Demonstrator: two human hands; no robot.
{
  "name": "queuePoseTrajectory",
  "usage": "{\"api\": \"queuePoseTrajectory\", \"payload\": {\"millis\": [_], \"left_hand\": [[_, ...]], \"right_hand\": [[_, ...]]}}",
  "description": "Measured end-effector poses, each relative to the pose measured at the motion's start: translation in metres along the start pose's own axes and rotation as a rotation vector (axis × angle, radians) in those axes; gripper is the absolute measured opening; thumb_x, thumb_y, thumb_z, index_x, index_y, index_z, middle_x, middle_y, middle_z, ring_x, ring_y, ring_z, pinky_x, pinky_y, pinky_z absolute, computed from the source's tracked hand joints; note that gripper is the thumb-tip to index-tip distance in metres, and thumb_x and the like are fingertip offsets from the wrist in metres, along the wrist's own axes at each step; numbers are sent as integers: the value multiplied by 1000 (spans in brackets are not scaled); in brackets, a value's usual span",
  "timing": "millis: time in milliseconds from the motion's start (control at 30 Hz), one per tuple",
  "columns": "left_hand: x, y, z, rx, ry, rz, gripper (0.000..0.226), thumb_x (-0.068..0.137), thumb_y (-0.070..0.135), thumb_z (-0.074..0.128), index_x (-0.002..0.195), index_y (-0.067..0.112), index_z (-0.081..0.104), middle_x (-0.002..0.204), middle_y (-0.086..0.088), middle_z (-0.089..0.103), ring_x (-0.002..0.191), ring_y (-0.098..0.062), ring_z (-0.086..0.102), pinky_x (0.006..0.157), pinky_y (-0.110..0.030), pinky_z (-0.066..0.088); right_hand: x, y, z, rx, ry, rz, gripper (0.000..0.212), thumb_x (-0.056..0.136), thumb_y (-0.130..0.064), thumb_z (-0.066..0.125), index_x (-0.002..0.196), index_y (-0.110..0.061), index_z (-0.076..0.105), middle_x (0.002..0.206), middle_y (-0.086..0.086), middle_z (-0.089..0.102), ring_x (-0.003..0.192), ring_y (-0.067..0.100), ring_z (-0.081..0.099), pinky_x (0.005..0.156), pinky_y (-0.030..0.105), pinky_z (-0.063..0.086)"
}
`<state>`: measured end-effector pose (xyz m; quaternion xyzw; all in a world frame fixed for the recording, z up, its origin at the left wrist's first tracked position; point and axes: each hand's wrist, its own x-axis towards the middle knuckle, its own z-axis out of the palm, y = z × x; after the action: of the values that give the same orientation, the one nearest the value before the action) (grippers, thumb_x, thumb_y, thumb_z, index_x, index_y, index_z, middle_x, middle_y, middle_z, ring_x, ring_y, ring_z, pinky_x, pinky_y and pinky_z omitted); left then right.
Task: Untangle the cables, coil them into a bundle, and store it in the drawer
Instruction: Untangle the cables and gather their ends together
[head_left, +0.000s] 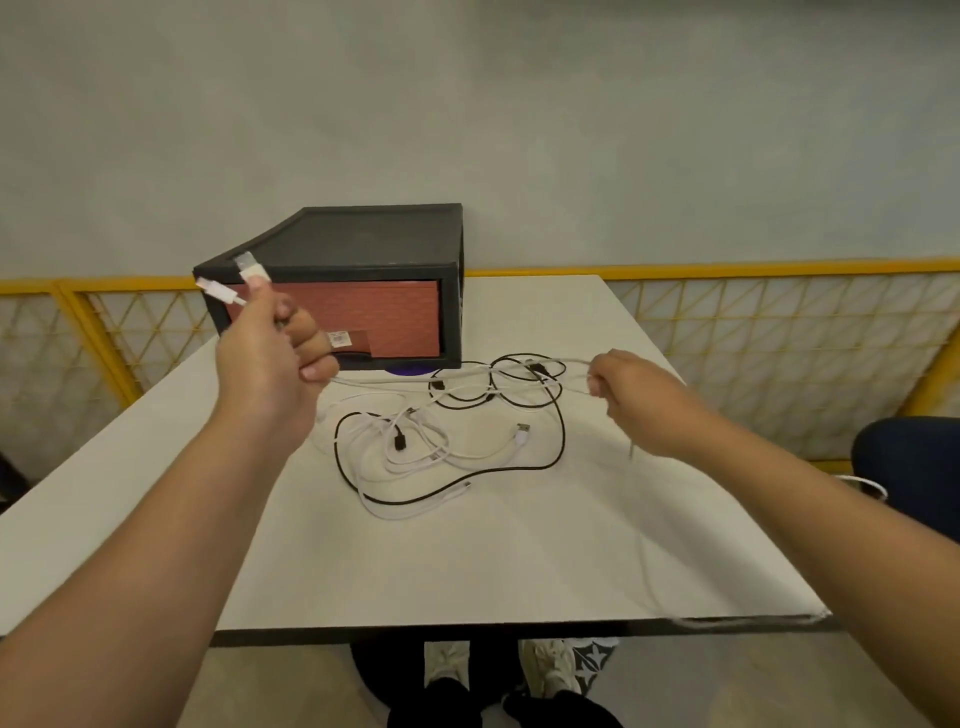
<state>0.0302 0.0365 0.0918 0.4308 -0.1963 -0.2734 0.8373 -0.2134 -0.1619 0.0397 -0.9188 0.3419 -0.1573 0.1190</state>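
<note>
White table holds the cable tangle centrally, closed drawer at 12 o'clock. Left hand, 10 o'clock, grips two white plugs; right hand, 3 o'clock, pinches a white cable. Untangling stage, by judgement: next, draw that cable free of the tangle.

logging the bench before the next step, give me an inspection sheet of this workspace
surface: white table, cables lying on it
job's things: drawer shut, at the back; tangled cables in front of it
clutter: purple patch under the drawer's front
grippers: left hand grips two white plugs, raised; right hand pinches a white cable, taut between the hands
cables: black and white loops intertwined, uncoiled
surroundings: grey wall, yellow railing, dark chair at right
</note>
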Motion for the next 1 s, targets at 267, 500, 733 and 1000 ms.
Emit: {"api": "queuePoseTrajectory", "payload": {"millis": [267,500,733,1000], "left_hand": [[3,15,5,-45,-8,9,48,104,50,30,63,26,35,50,10,20,41,-6,14,39,-19,15],[1,15,4,0,12,35,47,105,48,29,64,26,34,51,9,19,42,-7,13,39,-19,14],[3,12,-16,128,58,-36,36,100,39,44,68,25,33,52,9,21,42,-6,16,38,-19,15],[13,-3,-37,256,148,-120,37,104,39,41,71,23,40,50,10,31,40,-4,22,33,-16,17]], "right_hand": [[7,56,-33,129,131,235,31,100,-9,31,83,-18,55,78,-2,48,73,23,49,66,33,39],[7,91,-25,71,124,366,29,101,-20,37,88,-21,63,84,6,61,76,28,56,62,33,41],[-2,95,-19,11,-153,448,34,95,-42,54,73,-18,64,82,4,62,73,18,57,67,31,42],[5,50,-18,31,-362,273,13,92,-32,59,97,-24,68,104,-10,60,102,13,53,86,25,40]]}}
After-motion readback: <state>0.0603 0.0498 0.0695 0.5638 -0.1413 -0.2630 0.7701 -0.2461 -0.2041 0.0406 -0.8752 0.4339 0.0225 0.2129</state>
